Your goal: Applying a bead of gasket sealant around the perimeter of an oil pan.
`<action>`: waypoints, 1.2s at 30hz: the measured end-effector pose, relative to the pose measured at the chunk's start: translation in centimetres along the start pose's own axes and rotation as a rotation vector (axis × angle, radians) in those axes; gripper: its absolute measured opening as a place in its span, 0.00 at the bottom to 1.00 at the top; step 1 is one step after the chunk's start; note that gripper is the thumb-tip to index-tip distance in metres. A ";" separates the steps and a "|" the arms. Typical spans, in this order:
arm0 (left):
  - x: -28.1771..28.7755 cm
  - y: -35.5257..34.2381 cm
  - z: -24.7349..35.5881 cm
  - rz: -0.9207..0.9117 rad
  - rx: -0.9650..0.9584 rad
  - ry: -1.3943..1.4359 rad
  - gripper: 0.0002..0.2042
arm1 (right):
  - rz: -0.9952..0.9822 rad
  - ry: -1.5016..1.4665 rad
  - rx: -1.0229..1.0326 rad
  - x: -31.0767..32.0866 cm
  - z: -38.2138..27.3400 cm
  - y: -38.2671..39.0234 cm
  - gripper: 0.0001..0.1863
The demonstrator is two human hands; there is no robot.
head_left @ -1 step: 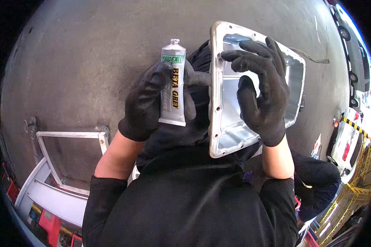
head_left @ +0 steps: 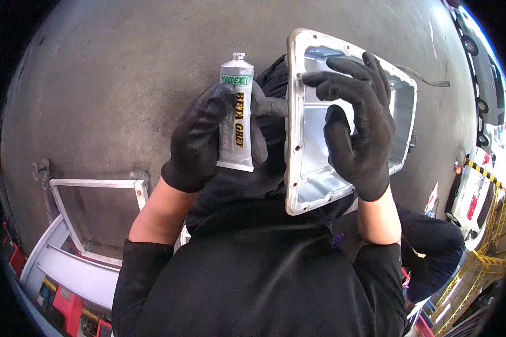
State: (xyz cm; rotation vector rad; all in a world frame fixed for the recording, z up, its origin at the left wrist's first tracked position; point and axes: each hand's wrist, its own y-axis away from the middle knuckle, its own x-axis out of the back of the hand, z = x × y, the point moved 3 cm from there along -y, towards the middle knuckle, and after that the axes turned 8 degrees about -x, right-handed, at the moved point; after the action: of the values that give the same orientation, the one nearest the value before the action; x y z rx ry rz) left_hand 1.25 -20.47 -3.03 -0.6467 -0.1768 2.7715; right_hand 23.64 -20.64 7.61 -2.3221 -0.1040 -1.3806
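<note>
My left hand [head_left: 199, 137], in a black glove, is closed around a silver squeeze tube [head_left: 236, 129] with a green band and dark lettering. The tube stands upright, its narrow neck at the top. One finger of that hand reaches across to the left edge of a shiny metal pan [head_left: 312, 146], which has a flanged rim with bolt holes. Its hollow side faces up, tilted. My right hand [head_left: 360, 121], gloved as well, is over the pan's inside with fingers bent and apart, the thumb separate; nothing shows between them. What supports the pan is hidden.
Grey concrete floor [head_left: 123, 67] lies beyond my hands. At lower left stand a white metal frame [head_left: 95, 183] and a curved white panel [head_left: 84, 269]. Someone's dark-clothed leg [head_left: 433, 241] is close on my right. Parked cars [head_left: 472, 191] and a yellow rack [head_left: 478, 269] line the right side.
</note>
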 end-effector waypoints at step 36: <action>1.3 0.6 -1.3 0.048 0.155 0.278 0.19 | 0.055 -0.182 -0.042 -1.5 0.8 1.0 0.22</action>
State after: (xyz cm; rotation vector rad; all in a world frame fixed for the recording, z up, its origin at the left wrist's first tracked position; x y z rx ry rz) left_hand 0.55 -20.57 -4.85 -0.9929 0.1126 2.6687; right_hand 23.85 -20.95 5.63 -2.4626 -0.0653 -1.1537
